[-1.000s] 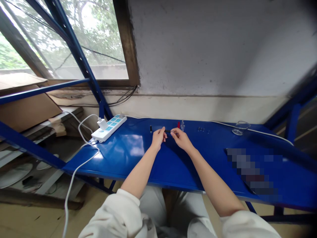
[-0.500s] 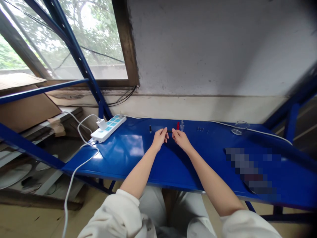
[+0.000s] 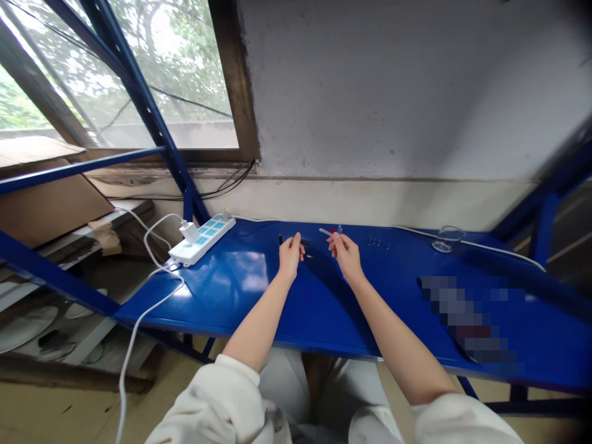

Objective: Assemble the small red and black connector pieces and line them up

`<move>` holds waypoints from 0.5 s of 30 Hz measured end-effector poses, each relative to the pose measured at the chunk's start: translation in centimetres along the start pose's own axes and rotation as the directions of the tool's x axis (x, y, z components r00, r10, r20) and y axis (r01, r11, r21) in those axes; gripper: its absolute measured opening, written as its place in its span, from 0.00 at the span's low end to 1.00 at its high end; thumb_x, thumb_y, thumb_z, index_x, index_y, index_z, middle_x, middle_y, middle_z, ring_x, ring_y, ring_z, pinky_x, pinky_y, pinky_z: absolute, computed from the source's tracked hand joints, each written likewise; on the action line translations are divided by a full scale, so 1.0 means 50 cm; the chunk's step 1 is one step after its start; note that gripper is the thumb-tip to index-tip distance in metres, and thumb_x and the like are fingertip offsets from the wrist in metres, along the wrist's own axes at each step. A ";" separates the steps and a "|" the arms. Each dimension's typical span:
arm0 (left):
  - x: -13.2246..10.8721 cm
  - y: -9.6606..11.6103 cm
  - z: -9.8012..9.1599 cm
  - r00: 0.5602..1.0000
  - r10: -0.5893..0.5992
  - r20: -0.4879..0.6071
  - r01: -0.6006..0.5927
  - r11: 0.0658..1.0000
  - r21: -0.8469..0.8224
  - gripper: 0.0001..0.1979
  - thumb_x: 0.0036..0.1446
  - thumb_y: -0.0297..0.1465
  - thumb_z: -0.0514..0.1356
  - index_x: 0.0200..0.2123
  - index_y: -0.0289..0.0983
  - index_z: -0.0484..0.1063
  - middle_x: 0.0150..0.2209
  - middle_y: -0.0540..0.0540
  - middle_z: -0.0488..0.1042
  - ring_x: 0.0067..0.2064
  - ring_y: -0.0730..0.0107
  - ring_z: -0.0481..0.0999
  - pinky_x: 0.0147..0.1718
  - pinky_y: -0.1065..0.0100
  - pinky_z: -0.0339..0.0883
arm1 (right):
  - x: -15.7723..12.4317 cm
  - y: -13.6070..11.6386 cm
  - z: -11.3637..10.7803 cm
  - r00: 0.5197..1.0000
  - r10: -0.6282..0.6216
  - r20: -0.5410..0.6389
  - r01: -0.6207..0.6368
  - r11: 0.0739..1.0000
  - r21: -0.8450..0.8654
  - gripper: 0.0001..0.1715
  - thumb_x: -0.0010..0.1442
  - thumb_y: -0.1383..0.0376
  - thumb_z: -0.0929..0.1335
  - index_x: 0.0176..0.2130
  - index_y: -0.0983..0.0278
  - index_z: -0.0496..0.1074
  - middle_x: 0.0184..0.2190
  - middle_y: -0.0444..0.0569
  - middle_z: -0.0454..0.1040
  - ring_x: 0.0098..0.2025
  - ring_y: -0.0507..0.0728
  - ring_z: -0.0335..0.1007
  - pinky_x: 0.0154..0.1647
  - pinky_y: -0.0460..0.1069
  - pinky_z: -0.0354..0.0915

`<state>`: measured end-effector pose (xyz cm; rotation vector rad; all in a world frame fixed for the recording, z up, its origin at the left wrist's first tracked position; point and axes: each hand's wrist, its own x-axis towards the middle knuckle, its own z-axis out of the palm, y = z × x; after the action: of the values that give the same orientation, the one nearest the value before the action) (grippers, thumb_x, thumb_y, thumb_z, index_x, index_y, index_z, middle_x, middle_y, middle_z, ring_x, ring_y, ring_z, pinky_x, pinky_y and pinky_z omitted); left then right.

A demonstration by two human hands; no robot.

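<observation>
My left hand (image 3: 290,254) hovers over the far middle of the blue table (image 3: 240,290), fingers pinched on a short black pen part (image 3: 304,242). My right hand (image 3: 345,251) is a little to its right, pinching a thin pale rod (image 3: 325,232) that points up and left. The two hands are apart. A small black cap (image 3: 280,238) stands just left of my left hand. A tiny dark piece (image 3: 308,256) lies on the table between the hands. Red and clear small parts peek out behind my right hand.
A white and blue power strip (image 3: 201,238) with a plugged white cable (image 3: 148,302) lies at the far left. Small dark bits (image 3: 375,241) and a clear glass dish (image 3: 446,237) sit far right. A blurred patch covers the right of the table. Blue shelf struts cross the window.
The hands were together on one dark pen-like item; now they have pulled apart, the right hand drawing a thin rod out and upward, the left keeping the black part.
</observation>
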<state>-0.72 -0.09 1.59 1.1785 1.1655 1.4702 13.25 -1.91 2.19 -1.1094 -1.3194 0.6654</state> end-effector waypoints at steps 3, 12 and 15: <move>-0.010 0.001 0.009 0.989 0.051 0.136 -0.056 0.998 0.037 0.22 0.51 0.48 0.51 0.21 0.35 0.61 0.17 0.52 0.64 0.14 0.83 0.59 0.14 0.76 0.50 | 0.003 0.011 0.009 0.994 0.013 0.107 -0.013 1.000 0.001 0.22 0.53 0.49 0.61 0.35 0.64 0.70 0.29 0.49 0.70 0.25 0.50 0.62 0.23 0.46 0.59; -0.014 -0.005 0.013 0.979 0.127 0.162 -0.141 0.987 0.083 0.18 0.51 0.46 0.53 0.23 0.36 0.61 0.15 0.56 0.60 0.16 0.82 0.57 0.17 0.76 0.51 | -0.001 0.016 0.011 0.958 -0.056 0.280 0.100 0.984 -0.145 0.15 0.50 0.56 0.65 0.31 0.64 0.73 0.28 0.47 0.70 0.29 0.51 0.63 0.33 0.48 0.60; -0.013 -0.008 0.014 0.974 0.145 0.174 -0.167 0.979 0.121 0.17 0.51 0.44 0.54 0.23 0.35 0.63 0.17 0.54 0.61 0.20 0.81 0.60 0.20 0.76 0.54 | 0.000 0.014 0.004 0.937 0.005 0.350 0.044 0.990 -0.131 0.15 0.49 0.56 0.65 0.30 0.65 0.73 0.24 0.45 0.70 0.25 0.50 0.62 0.30 0.47 0.60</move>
<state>0.09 -0.55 1.16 1.4853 1.0920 1.3964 13.19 -1.56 1.54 -1.1197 -1.6997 0.7928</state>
